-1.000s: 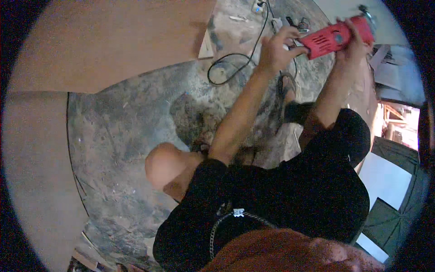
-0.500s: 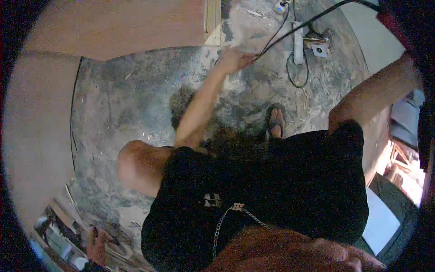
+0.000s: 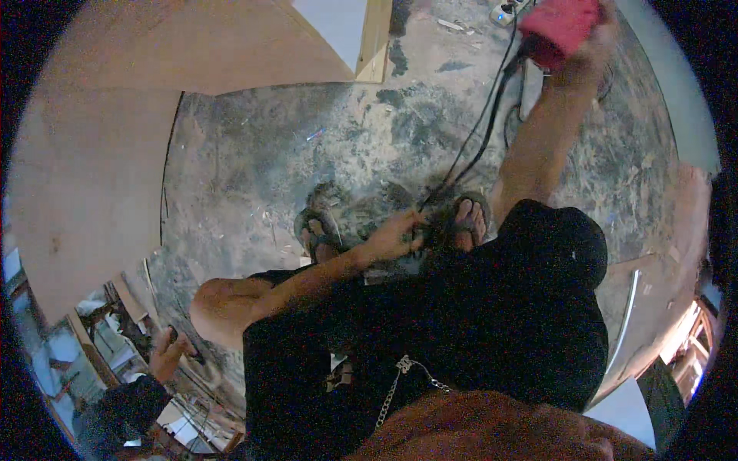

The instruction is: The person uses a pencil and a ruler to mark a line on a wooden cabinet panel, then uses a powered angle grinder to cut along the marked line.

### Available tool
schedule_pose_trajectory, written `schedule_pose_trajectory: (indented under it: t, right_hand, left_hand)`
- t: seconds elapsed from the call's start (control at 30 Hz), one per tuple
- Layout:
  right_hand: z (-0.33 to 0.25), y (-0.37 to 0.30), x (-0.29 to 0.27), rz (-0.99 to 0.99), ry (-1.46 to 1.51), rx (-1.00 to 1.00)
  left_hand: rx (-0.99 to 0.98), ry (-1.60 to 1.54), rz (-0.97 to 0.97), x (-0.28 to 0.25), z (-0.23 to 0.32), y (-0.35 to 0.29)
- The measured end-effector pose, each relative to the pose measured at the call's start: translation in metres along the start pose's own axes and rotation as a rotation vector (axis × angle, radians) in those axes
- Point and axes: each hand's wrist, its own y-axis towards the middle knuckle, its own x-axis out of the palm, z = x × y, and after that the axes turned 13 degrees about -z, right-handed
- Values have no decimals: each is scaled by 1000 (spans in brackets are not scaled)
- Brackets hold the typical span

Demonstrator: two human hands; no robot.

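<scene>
Floor (image 3: 254,177), grey and stained, spreads beneath the red power tool; a broad brown wood panel (image 3: 154,46) lies well to the left of the tool. Another person (image 3: 123,415) in dark clothing is far off, nearer the wearer and leftward of it. A white power strip (image 3: 532,88) sits just below the tool in view, partly hidden by the wearer's forearm. The red power tool (image 3: 557,31) itself, blurred, is grasped by the outstretched right hand (image 3: 598,52). From it a black cord (image 3: 487,142) runs toward the left hand (image 3: 401,233), whose curled fingers grip it well apart from the tool.
</scene>
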Motion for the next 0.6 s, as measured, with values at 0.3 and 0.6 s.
schedule_pose_trajectory:
  t: [0.3,0.6]
  right_hand:
    - [41,3,16,-48,5,132]
    - [88,-21,74,100,-93,255]
  left_hand:
    - [55,54,-87,5,-75,62]
    - [-699,284,-77,-221,-187,-41]
